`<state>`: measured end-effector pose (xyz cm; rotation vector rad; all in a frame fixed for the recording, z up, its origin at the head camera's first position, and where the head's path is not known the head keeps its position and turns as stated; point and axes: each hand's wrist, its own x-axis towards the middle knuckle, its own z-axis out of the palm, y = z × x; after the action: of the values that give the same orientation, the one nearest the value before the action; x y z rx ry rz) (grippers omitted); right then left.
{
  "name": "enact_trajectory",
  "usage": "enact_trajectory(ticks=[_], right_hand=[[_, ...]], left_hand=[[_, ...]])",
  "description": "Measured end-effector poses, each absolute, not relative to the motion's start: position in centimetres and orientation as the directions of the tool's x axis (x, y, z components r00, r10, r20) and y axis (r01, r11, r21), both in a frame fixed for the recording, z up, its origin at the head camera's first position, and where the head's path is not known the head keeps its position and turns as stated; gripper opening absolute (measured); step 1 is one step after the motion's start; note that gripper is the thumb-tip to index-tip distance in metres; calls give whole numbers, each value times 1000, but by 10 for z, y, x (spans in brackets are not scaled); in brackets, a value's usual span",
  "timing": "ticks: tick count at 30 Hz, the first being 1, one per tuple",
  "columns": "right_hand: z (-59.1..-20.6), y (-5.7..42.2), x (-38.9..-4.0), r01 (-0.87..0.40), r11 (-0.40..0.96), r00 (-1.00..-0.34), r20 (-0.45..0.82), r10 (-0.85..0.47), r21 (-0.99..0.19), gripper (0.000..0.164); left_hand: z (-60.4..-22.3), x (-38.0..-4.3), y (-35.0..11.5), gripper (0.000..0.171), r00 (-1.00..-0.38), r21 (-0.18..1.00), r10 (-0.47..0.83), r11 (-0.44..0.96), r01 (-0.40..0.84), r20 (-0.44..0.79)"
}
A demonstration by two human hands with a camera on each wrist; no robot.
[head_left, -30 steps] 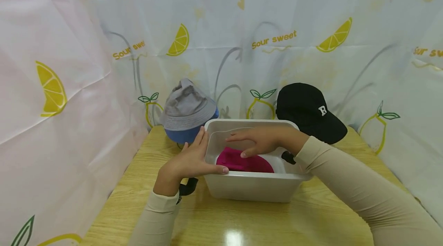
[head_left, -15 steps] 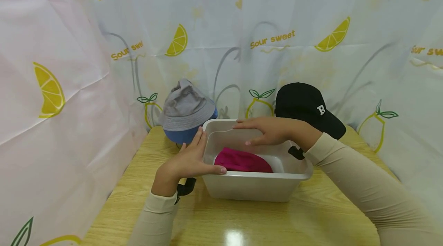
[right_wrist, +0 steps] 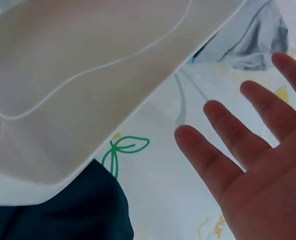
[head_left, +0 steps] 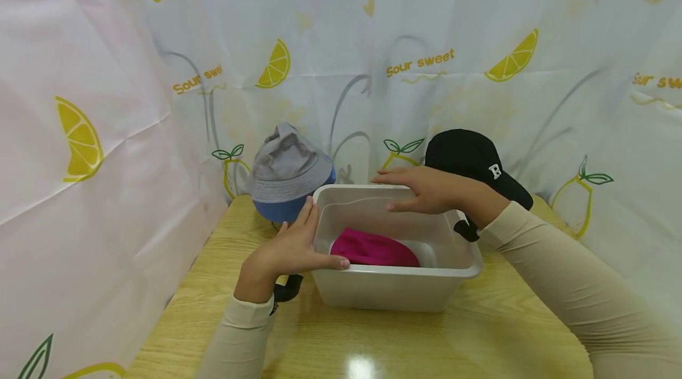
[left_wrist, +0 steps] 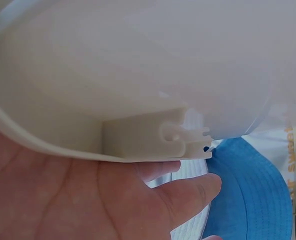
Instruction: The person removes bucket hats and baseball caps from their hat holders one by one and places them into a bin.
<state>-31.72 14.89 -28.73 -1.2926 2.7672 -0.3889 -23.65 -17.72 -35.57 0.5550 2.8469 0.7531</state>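
Observation:
A white plastic bin (head_left: 394, 272) stands in the middle of the wooden table with a magenta hat (head_left: 373, 249) lying inside it. My left hand (head_left: 293, 246) rests flat against the bin's left wall, thumb laid along the front rim. In the left wrist view, the left hand's palm (left_wrist: 87, 200) sits under the bin's (left_wrist: 137, 75) lip. Above the bin's back rim hovers my right hand (head_left: 421, 189), its fingers straight and holding nothing. The right wrist view shows my right hand (right_wrist: 253, 150) spread beside the bin (right_wrist: 77, 75).
A grey and blue bucket hat (head_left: 288, 169) sits just behind the bin's left corner. A black cap (head_left: 466, 154) with a white letter sits behind its right corner. Lemon-print curtains (head_left: 106, 130) close in the left and back. Bare table (head_left: 373, 343) lies in front.
My right hand has risen out of the bin, off the magenta hat, and moved back to above the far rim. The left hand and bin have stayed put.

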Motion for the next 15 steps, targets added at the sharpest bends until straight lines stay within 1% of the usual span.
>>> enact_trajectory(ticks=[6, 11, 15], right_hand=[[-282, 158, -324, -729, 663, -684, 119, -720, -171, 67], [-279, 170, -332, -690, 708, -723, 179, -667, -151, 66], [-279, 179, -337, -670, 729, -739, 215, -638, -142, 64]], left_hand=[[-357, -236, -177, 143, -920, 502, 389, 804, 320, -36], [-357, -235, -177, 142, -920, 505, 391, 800, 324, -29], [-357, -235, -177, 142, -920, 503, 390, 802, 324, -28]])
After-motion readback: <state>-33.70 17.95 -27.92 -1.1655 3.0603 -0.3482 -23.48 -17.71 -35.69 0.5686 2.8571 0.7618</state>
